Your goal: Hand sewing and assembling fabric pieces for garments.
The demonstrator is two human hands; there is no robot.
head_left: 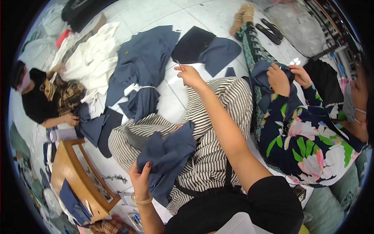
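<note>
My left hand (141,180) is closed on the edge of a slate-blue cloth piece (167,156), thumb on top. The cloth drapes over my lap, across black-and-white striped trousers (218,101). Stretched out ahead over the floor, my right hand (190,76) pinches a small pointed tool (178,62); its exact kind is too small to make out. Beyond that hand lie a dark cloth piece (193,43) and a blue cut piece (222,54). To its left spreads a large heap of blue cloth (142,58), with a bundle tied by a white strip (134,88).
On the right, a person in a floral top (307,144) handles blue cloth (265,74). At the left, another person (39,93) touches blue cloth beside white fabric (93,58). A wooden stool (74,167) stands lower left. Black sandals (269,31) lie at the back.
</note>
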